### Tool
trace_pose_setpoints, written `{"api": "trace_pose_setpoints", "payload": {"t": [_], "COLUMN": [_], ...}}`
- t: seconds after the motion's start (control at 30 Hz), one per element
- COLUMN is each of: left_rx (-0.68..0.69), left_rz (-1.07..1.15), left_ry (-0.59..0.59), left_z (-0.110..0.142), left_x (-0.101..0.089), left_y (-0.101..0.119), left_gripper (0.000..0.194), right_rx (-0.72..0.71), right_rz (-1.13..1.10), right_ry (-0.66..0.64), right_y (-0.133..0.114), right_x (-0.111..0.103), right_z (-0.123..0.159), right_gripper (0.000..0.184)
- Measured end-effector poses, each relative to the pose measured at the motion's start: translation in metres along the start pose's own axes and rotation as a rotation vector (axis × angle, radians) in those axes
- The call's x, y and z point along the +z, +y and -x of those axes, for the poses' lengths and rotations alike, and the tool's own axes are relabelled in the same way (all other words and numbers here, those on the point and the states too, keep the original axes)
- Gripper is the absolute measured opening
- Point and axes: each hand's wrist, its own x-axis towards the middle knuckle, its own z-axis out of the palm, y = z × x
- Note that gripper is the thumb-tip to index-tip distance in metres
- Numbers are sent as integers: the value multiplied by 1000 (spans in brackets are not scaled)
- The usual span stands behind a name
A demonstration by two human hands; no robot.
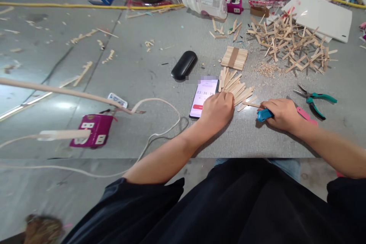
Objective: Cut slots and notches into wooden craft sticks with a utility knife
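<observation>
A wooden stick [252,104] juts leftward from the fingers of the right hand [281,114], just right of a fan of loose sticks [239,90] on the grey table [148,65]. The right hand is curled around a blue tool [263,115], whose end shows below the stick; whether the stick is pinched or merely lies against the fingers, I cannot tell. The left hand [219,110] has its fingers bent and pressed together, knuckles up, at the lower left edge of the fan; I cannot tell whether it pinches anything.

The left hand overlaps a phone [203,92] and covers its lower right part. Above the fan lies a banded bundle of sticks [234,58], with a black case [184,65] farther left. A heap of crossed sticks [294,44] spreads at upper right, wood crumbs [268,69] below it. Pliers with green handles [317,100] lie open right of the right hand. A clear bottle [206,4] lies on its side at the back, beside a purple power socket [234,4].

A pink object [306,116] is partly hidden behind the right wrist. The blue tool's grip is lost in the palm, and a brown shape [42,228] at the bottom left is too blurred to identify.
</observation>
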Motion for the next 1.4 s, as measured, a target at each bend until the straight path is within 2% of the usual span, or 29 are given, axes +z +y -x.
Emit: {"api": "trace_pose_setpoints", "payload": {"t": [0.3, 0.53, 0.63, 0.77, 0.93, 1.03, 1.1, 1.2, 1.3, 1.37, 1.4], "left_rx": [17, 76, 108, 129, 165, 153, 151, 158, 156, 145, 138], "left_rz": [118, 115, 114, 122, 156, 198, 243, 334, 464, 574, 632], "left_ry": [-1, 53, 77, 114, 122, 143, 161, 203, 253, 270, 272], "left_z": [0, 2, 1, 2, 5, 5, 5, 5, 6, 6, 6], "left_x": [-3, 0, 2, 3, 5, 7, 9, 10, 8, 4, 2], "left_y": [-12, -6, -6, -7, -4, -2, -1, 0, 2, 4, 5], "left_gripper": [21, 13, 18, 23, 17, 20, 23, 26, 27, 26, 27], "right_rx": [-15, 8, 58, 221, 471, 648, 719, 706, 657, 607, 564], "right_rz": [6, 20, 47, 117, 173, 220, 197, 149, 138, 132, 119], "right_ry": [5, 10, 30, 119, 242, 297, 293, 252, 240, 245, 238], "right_y": [3, -1, 4, 30, 79, 112, 132, 149, 142, 122, 108], "right_x": [0, 2, -2, -17, -40, -45, -45, -45, -51, -57, -59], "right_z": [0, 0, 0, 0, -8, -22, -32, -40, -35, -25, -20], "right_gripper": [24, 29, 22, 26, 33, 33, 18, 26, 20, 6, 5]}}
